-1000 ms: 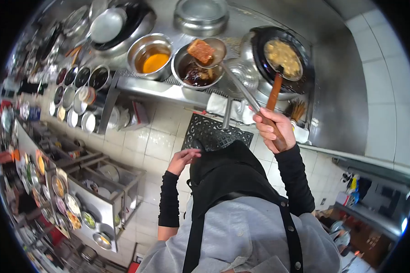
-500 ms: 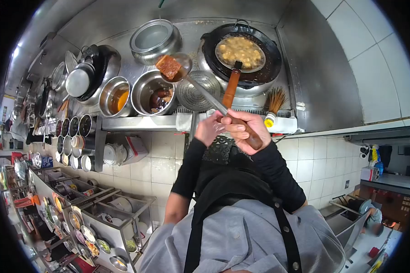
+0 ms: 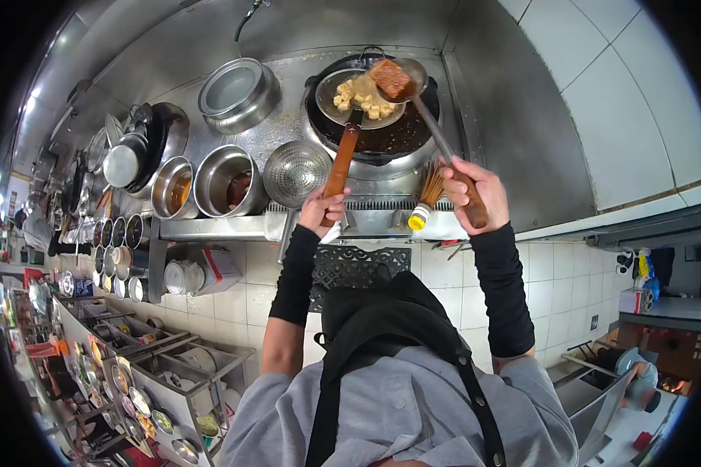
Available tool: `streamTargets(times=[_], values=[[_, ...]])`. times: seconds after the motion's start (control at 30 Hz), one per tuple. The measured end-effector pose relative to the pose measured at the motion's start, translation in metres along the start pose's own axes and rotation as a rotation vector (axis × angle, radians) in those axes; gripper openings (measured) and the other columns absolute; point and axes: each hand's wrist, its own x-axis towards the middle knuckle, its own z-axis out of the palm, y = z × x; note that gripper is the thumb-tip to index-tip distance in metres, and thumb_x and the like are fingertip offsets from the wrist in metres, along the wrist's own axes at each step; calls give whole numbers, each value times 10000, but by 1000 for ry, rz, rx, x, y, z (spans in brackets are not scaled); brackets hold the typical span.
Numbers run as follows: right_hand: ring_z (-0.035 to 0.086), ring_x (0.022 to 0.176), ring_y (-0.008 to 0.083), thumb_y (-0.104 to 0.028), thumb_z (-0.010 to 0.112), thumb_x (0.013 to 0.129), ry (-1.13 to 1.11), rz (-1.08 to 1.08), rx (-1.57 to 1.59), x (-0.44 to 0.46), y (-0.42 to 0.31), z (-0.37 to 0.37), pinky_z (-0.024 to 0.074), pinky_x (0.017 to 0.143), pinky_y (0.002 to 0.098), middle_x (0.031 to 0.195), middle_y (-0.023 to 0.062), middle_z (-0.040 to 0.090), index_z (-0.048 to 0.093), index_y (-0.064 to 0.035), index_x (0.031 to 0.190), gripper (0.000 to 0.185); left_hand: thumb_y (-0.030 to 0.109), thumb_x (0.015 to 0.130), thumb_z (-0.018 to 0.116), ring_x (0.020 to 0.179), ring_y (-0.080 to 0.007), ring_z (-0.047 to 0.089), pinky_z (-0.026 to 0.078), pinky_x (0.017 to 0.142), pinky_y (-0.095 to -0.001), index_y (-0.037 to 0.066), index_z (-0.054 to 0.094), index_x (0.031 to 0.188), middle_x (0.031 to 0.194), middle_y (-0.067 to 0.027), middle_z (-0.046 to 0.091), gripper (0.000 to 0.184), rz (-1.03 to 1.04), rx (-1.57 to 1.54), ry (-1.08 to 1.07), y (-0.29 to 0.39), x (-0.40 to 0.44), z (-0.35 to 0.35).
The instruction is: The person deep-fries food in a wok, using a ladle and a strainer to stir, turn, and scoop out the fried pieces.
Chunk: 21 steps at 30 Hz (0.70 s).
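Wooden-handled skimmer in the left hand's closed fingers, wooden-handled ladle in the right hand's. Beyond, one steel pot holds amber liquid, another something dark. Farther, pale cubes in the skimmer and a reddish-brown block in the ladle sit above an oily black wok.

left hand holds a strainer, right hand a ladle (brown-handled).

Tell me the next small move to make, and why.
I'd probably hold the strainer level over the wok briefly, letting any liquid drain. The left grip has its wooden handle, pale cubes lie in it, and dark liquid shows below. The right grip holds a ladle with a reddish-brown block.
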Motion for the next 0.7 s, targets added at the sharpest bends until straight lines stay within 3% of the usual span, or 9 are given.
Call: streamTargets(times=[0.2,0.37,0.53,0.57,0.7], values=[[496,583,140,-115,568,997,53,-31,-73,41,-33,-54,404,502,262,805,111,564,529,28,938,159,-101,934,548,614,-39,390,312,485,-178,33,510,1285,1064,-41,607,377,85,148,118,-2,-61,31],[526,580,159,-84,611,962,75,17,-73,102,-38,-101,433,491,274,799,119,555,524,36,939,150,-106,934,523,611,-34,365,298,480,-166,12,478,1341,1106,-57,556,426,148,72,186,-7,-103,61],[546,581,178,-16,654,906,128,15,-178,136,-31,-95,440,466,289,796,133,558,525,55,930,149,-90,948,534,618,-29,365,291,471,-160,-1,464,1323,1132,-61,528,392,223,-13,138,-4,-129,86],[526,505,133,-87,664,923,170,-12,-285,142,-27,-92,411,442,251,728,83,572,576,28,866,156,-90,946,536,628,-33,371,288,474,-164,3,465,1317,1136,-62,534,390,235,-37,127,-4,-134,87],[565,494,185,-77,683,872,89,-3,-710,166,-30,-88,443,417,315,667,94,604,619,19,746,171,-82,946,546,608,-18,358,277,445,-148,-4,456,1326,1131,-61,514,398,306,-81,186,-2,-169,94]])
